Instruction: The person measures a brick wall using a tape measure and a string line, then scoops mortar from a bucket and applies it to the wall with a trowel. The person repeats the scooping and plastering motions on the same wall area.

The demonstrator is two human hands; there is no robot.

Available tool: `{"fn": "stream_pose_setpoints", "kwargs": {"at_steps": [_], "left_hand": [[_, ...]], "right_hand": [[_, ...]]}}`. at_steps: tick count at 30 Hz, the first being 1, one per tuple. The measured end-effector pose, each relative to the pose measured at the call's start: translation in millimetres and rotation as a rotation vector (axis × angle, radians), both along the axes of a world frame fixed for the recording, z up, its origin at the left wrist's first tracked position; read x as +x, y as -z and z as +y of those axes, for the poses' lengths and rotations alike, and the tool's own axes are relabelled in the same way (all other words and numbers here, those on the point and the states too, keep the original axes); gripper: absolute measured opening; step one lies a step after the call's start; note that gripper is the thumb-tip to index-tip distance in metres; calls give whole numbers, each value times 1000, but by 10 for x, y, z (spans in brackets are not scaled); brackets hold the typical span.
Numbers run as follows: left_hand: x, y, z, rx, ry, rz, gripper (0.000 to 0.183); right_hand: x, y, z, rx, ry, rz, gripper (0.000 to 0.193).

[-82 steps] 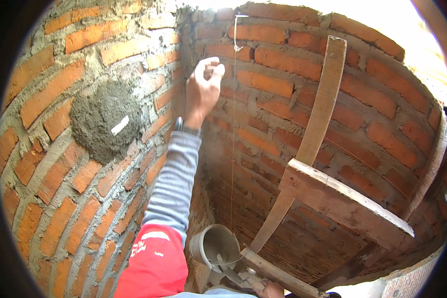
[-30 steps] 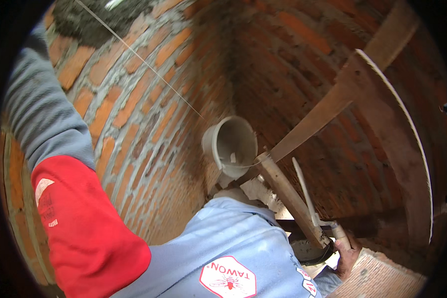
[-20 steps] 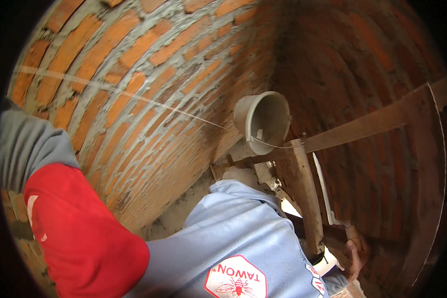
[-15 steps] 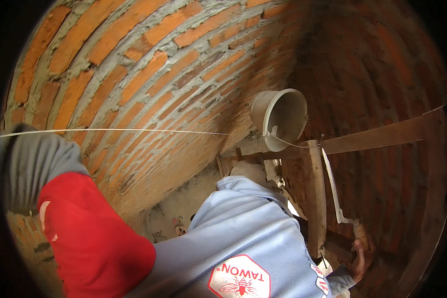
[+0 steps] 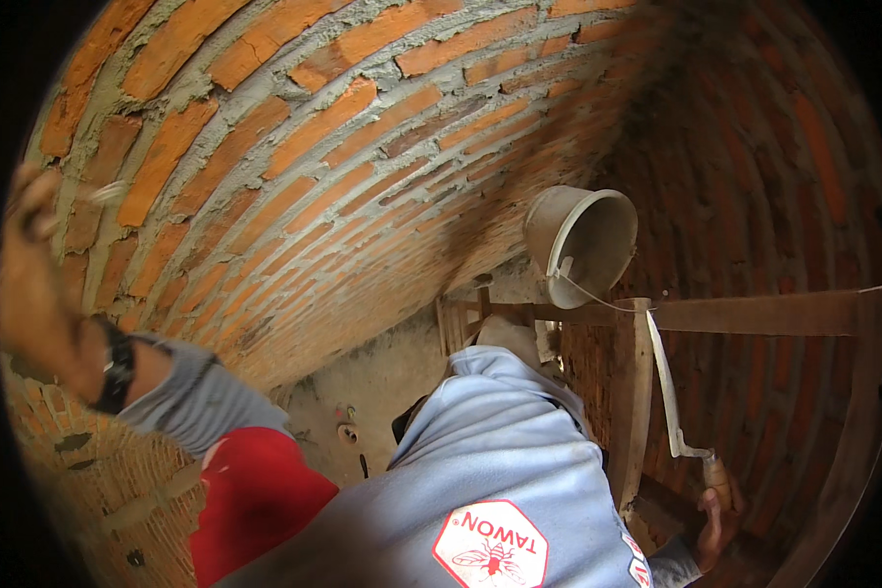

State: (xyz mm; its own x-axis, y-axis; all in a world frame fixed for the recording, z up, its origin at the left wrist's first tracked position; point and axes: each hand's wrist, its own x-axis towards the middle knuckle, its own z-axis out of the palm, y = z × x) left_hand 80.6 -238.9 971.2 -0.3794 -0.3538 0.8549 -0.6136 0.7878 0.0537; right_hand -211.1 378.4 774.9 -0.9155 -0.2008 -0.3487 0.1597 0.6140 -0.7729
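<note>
My left hand (image 5: 34, 211) is raised at the far left beside the brick wall, its fingers curled and smeared by motion. A small pale blurred thing (image 5: 108, 192) shows just off the fingertips; whether it is held, and what it is, I cannot make out. A dark band circles that wrist. At the lower right my right hand (image 5: 720, 519) is closed around the wooden handle of a trowel (image 5: 666, 387). The trowel's thin pale blade, seen nearly edge-on, points up and away along a wooden post (image 5: 635, 402).
A brick wall (image 5: 294, 137) with grey mortar joints rises on the left and meets a darker one (image 5: 764, 157) on the right. A whitish bucket (image 5: 556, 220) with a wire handle is near the corner, by a wooden beam (image 5: 745, 316). Below lies a grey floor (image 5: 363, 392).
My left hand has come into view, the forearm swinging inward. The taut white string that crossed the left side no longer shows. My right hand still holds the trowel; the view has shifted slightly.
</note>
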Motion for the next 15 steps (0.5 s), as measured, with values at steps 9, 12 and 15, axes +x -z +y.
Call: {"fn": "stream_pose_setpoints", "kwargs": {"at_steps": [9,12,15], "left_hand": [[-940,2576,-122,1148,86,-134,24],[-1170,3571,-126,1344,22,-328,17],[-1344,4529,-144,1357,53,-399,14]], "right_hand": [[-28,-86,-91,-5,-41,-55,70],[26,-110,-160,21,-33,-82,68],[63,-204,-228,44,-9,-112,65]]}}
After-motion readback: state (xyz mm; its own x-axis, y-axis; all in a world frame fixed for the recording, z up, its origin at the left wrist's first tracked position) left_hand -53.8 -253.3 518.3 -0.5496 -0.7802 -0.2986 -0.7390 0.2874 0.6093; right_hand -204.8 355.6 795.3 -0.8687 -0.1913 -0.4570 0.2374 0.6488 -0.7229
